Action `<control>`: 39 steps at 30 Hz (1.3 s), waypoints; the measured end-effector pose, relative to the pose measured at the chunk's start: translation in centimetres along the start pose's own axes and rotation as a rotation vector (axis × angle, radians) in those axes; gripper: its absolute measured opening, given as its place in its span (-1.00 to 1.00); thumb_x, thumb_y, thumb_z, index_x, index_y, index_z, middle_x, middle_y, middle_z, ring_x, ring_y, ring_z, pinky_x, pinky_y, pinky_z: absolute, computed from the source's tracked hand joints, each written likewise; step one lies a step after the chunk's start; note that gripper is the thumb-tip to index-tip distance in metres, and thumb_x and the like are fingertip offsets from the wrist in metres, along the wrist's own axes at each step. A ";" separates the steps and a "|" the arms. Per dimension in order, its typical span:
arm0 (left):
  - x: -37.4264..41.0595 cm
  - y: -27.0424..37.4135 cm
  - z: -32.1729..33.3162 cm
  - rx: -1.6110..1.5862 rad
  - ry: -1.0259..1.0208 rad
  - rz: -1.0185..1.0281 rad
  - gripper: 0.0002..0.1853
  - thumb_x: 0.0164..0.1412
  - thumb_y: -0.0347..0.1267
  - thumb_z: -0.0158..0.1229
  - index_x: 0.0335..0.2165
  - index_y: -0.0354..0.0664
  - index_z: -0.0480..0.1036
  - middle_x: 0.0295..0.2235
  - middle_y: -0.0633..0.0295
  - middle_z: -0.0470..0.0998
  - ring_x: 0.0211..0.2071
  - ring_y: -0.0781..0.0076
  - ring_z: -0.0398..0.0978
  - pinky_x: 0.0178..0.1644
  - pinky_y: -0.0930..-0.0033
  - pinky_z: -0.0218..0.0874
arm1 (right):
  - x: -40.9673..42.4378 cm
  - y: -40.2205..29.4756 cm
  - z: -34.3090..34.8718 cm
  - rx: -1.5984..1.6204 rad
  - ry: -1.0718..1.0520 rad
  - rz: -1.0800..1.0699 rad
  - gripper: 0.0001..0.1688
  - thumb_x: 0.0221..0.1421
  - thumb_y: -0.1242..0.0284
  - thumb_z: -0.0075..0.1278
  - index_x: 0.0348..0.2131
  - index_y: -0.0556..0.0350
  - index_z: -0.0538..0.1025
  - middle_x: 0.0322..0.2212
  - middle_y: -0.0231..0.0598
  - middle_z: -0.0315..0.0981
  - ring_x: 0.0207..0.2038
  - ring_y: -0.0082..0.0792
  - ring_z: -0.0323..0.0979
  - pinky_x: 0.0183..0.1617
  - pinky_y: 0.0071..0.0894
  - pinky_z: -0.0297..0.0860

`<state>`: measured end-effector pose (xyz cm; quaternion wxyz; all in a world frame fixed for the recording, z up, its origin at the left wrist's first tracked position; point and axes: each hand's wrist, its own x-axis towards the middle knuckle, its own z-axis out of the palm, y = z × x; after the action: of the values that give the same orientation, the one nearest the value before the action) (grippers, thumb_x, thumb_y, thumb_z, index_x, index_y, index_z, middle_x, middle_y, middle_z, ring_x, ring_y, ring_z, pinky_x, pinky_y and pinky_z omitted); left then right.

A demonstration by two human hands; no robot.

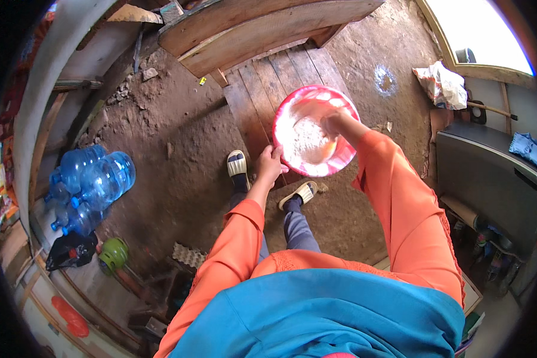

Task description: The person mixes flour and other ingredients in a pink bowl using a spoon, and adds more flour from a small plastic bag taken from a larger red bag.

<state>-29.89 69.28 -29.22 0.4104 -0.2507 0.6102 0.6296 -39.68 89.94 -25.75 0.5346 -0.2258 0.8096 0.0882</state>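
A red-and-white plastic basin [291,157] is in front of me, above a low wooden plank platform [259,96]. White powder like flour [311,134] lies in its bottom. My left hand [270,164] grips the basin's near left rim, thumb on top and fingers beneath. Over the right rim, my right hand [336,121] reaches down inside, against the powder. It is blurred, and its fingers are mostly hidden, so whether it holds anything cannot be told.
A wooden bench [273,31] rises beyond the platform on a dirt floor [197,147]. Large blue water jugs [103,179], a black plastic bag [71,250] and a green gas cylinder [114,254] are at left. A dark cabinet [483,179] stands at right, near a white sack [443,87].
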 end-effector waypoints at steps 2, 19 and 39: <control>0.4 0.0 0.0 0.026 -0.009 0.008 -0.70 0.17 -0.23 -0.14 -0.23 -0.23 0.25 -0.42 0.22 0.39 -0.67 0.48 0.40 -0.59 0.50 0.31 | -1.9 -0.4 0.8 0.324 0.079 -0.041 -0.82 -0.14 0.36 -0.02 -0.49 0.03 0.53 -0.47 -0.27 0.47 -0.38 -0.36 0.42 -0.32 -0.34 0.32; 0.5 0.2 -0.1 0.045 0.025 0.018 -0.52 0.16 -0.22 -0.10 -0.05 -0.32 0.12 -0.39 0.03 0.43 -0.67 0.37 0.45 -0.64 0.45 0.30 | -9.3 -2.7 9.6 2.420 0.621 0.413 -0.83 0.05 0.44 -0.18 -0.38 0.14 0.43 -0.78 -0.57 0.15 -0.80 -0.69 0.06 -0.77 -0.72 -0.01; -0.4 1.5 0.0 0.119 -0.040 -0.046 -0.34 0.16 -0.18 -0.12 0.07 -0.36 -0.13 -0.13 -0.10 0.27 -0.54 0.23 0.47 -0.51 0.37 0.37 | 2.4 -9.1 13.6 0.778 1.302 0.528 -0.77 -0.07 0.41 -0.20 -0.50 0.05 0.51 -0.55 -0.04 0.43 -0.45 -0.12 0.43 -0.41 -0.17 0.35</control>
<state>-30.92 69.31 -28.01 0.4509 -0.2272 0.6322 0.5877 -25.09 86.47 -32.62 -0.0428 0.1696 0.9582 -0.2262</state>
